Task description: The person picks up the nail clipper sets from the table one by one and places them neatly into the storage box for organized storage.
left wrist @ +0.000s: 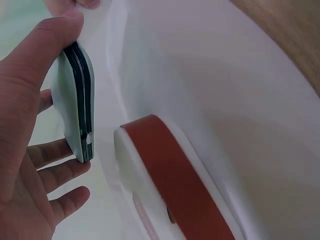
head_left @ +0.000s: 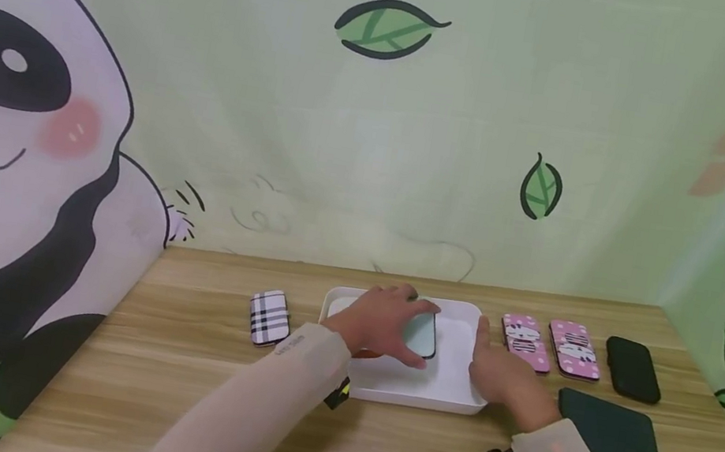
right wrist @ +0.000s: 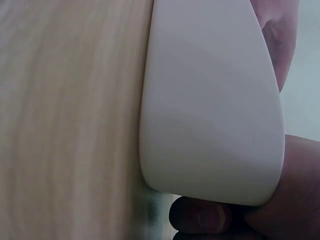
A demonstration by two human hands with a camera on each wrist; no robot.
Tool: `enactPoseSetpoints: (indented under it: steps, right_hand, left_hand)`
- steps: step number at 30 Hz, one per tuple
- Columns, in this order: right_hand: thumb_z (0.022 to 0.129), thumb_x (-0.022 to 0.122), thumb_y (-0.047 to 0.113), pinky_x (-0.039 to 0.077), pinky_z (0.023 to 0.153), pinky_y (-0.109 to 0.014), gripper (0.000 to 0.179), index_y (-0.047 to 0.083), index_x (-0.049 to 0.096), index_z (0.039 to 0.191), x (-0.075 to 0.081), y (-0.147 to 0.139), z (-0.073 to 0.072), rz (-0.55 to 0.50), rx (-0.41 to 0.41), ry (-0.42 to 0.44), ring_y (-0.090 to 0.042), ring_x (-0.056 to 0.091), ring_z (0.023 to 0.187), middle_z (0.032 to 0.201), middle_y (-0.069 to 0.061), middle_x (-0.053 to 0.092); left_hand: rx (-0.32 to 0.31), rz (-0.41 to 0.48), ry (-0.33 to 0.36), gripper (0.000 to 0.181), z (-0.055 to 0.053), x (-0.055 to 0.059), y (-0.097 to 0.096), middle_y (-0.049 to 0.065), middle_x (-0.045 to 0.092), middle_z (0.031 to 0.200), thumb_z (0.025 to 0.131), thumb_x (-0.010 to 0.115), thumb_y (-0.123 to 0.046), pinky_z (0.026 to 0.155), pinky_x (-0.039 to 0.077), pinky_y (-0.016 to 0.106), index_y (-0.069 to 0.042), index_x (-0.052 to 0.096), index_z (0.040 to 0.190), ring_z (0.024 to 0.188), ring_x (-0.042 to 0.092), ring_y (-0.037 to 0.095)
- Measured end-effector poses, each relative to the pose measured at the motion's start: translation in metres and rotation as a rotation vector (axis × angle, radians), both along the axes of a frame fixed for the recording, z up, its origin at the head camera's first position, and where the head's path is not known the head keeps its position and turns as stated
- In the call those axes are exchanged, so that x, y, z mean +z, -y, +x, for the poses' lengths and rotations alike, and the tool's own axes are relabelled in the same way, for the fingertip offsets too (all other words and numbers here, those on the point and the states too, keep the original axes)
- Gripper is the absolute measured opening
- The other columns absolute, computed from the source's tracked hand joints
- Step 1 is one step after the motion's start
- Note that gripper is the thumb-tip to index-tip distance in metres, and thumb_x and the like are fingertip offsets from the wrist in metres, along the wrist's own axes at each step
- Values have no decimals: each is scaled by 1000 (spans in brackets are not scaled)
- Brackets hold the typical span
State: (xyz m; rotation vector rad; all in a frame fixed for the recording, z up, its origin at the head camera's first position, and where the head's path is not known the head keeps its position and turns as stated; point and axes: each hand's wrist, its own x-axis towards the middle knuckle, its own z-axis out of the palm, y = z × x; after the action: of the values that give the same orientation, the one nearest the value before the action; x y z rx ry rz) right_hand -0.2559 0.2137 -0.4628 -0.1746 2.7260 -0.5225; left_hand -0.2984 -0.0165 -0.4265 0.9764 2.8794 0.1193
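My left hand (head_left: 382,321) is over the white tray (head_left: 419,401) and grips a pale mint zip case (head_left: 419,335). In the left wrist view the case (left wrist: 75,110) stands on edge between thumb and fingers, its dark zip side facing the camera. Below it in the tray lies a white case with a red-brown band (left wrist: 175,175), mostly covered by my left hand in the head view. My right hand (head_left: 503,377) holds the tray at its right end. In the right wrist view, curled fingertips (right wrist: 200,217) show beside the tray wall (right wrist: 210,110).
A black-and-white checked case (head_left: 269,318) lies left of the tray. To the right are two pink cat-print cases (head_left: 525,342), a black case (head_left: 633,370) and a larger dark green flat case (head_left: 611,434). A printed cloth wall (head_left: 271,83) rises behind the wooden table (head_left: 187,373).
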Motion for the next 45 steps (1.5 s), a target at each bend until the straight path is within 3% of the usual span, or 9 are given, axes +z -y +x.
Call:
enactPoseSetpoints:
  steps: [4,8,15,23,27,29,36,45]
  right_hand:
    - [105,40,22,48,68,-37,80,-2,-17,156,0,-1,-1,-1,9,-8,-22,60,78,94,-12,64]
    - [104,41,21,48,71,-38,80,-2,-16,156,-2,-2,-3,9,15,-19,-22,61,81,101,-13,65]
    - [105,40,22,48,73,-39,80,-1,-16,156,-1,0,-1,-11,4,-2,-23,60,82,104,-15,64]
    - [105,40,24,48,73,-38,80,1,-17,157,0,1,-1,-9,-4,-2,-23,60,82,102,-14,64]
    - [105,40,23,48,72,-38,80,0,-17,156,-1,0,-2,0,-2,0,-22,60,79,93,-11,62]
    - [105,40,23,47,71,-37,80,0,-17,156,-1,0,-2,1,-5,4,-22,59,76,90,-10,61]
    - [105,39,22,46,66,-35,79,2,-18,156,-1,0,-1,-8,-17,10,-22,58,71,87,-10,60]
    - [105,38,23,45,62,-35,80,5,-20,157,-2,0,1,-36,-29,20,-23,55,65,81,-10,58]
  left_hand:
    - [-23,-14,-18,86,-3,-6,-3,2,49,144,73,73,-73,111,37,49,-41,46,147,130,48,24]
    - [-37,-40,-32,86,-4,-8,-8,1,50,142,72,73,-73,109,39,48,-40,47,147,127,50,23]
    - [-2,-78,-4,87,-4,-8,-11,3,48,146,72,75,-71,112,36,47,-39,47,148,131,48,24]
    - [22,-100,15,89,-8,-19,-8,4,45,151,70,76,-73,116,31,47,-41,47,147,139,43,27]
    - [95,-94,67,88,-7,-22,-10,0,41,155,67,78,-73,99,44,63,-47,47,145,141,39,31]
    - [110,-109,71,86,-6,-23,-11,-1,40,156,68,77,-73,96,45,64,-47,47,144,141,38,32]
    - [-4,-210,-61,77,-5,-28,-14,3,49,147,78,67,-72,115,31,46,-32,52,142,138,43,25]
    - [8,-203,-41,75,-4,-26,-11,4,48,149,81,66,-71,114,33,46,-32,51,143,138,43,26]
